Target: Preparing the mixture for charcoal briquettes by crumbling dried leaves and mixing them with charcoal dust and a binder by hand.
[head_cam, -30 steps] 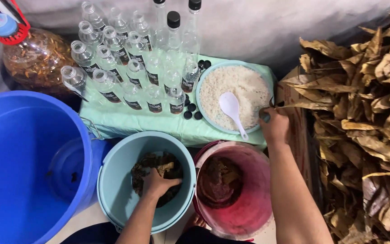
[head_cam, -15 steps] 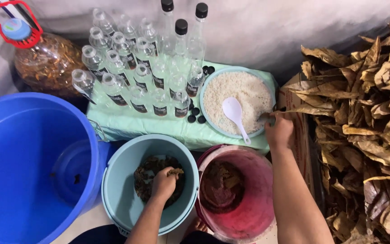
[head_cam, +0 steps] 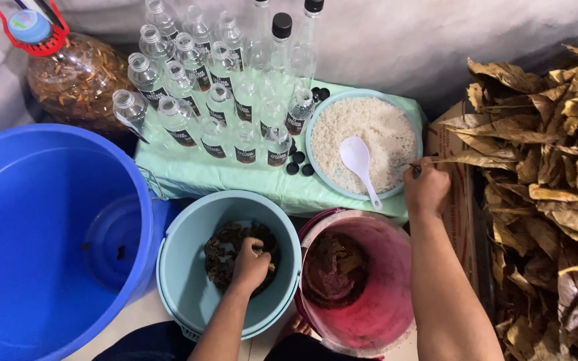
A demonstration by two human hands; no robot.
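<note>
A soggy dark leaf clump [head_cam: 235, 257] in the pale blue bucket [head_cam: 182, 267] is clutched by the left hand [head_cam: 252, 264], fingers curled shut, while a stiff, brittle dry leaf [head_cam: 466, 158] is pinched at its stem by the right hand [head_cam: 426, 187].

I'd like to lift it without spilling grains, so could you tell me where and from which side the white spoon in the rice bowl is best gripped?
Probably by its handle. The white spoon lies with its scoop on the rice and its slim handle reaching over the near rim of the bowl. That free end points towards the person, so a pinch from the near side, by the right hand, looks easiest.
</note>
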